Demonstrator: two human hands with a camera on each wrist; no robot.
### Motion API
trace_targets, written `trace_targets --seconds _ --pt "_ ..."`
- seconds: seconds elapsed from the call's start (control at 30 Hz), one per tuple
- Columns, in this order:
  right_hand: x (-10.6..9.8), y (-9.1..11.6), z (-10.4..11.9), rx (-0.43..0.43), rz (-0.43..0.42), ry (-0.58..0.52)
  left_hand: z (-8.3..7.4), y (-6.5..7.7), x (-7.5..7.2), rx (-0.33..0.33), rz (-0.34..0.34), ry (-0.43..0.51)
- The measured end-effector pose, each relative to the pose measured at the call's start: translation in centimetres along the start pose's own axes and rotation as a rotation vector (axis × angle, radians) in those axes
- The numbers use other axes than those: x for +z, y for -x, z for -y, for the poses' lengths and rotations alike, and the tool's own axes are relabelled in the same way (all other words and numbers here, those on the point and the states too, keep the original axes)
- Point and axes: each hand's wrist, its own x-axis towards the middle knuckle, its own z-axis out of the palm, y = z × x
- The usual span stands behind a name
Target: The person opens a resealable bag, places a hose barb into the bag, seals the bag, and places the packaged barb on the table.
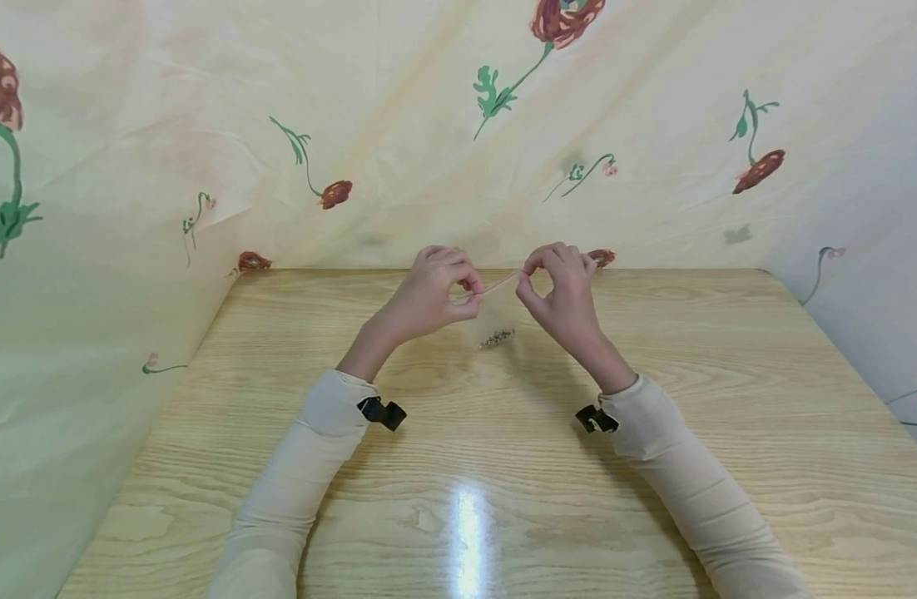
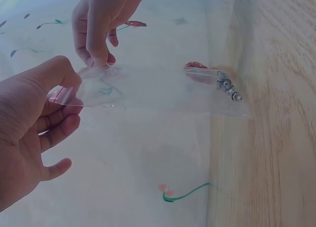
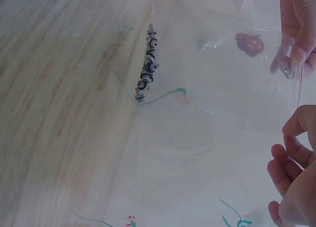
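Observation:
A clear zip-top plastic bag (image 2: 153, 91) hangs between my two hands over the far part of the table. My left hand (image 1: 434, 287) pinches one end of its top edge between thumb and fingers. The other end is pinched by my right hand (image 1: 565, 289), thumb against forefinger. A reddish seal strip (image 3: 300, 86) runs along the top edge in the right wrist view. Down in the bag's bottom lie several small metal screws (image 3: 148, 66) with nuts or washers on them, gathered in a row.
The wood-grain table (image 1: 458, 433) reaches back to a pale flowered cloth (image 1: 399, 125) that hangs behind it and at both sides. Black camera mounts (image 1: 382, 413) sit on both sleeved wrists. Light glares off the table's near middle.

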Motion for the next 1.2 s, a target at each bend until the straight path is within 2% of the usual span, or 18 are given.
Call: trace_targets --seconds 0.27,0.57,1.2 --pt "0.0 -0.1 0.0 0.005 0.001 -0.003 0.3 0.0 -0.4 -0.016 0.028 0.014" --pt "0.0 -0.1 -0.2 0.009 -0.017 0.001 0.6 0.0 -0.6 -0.028 0.033 0.022" --pt "-0.2 -0.3 -0.2 0.027 0.002 0.016 0.9 0.1 -1.2 -0.040 0.038 0.016"
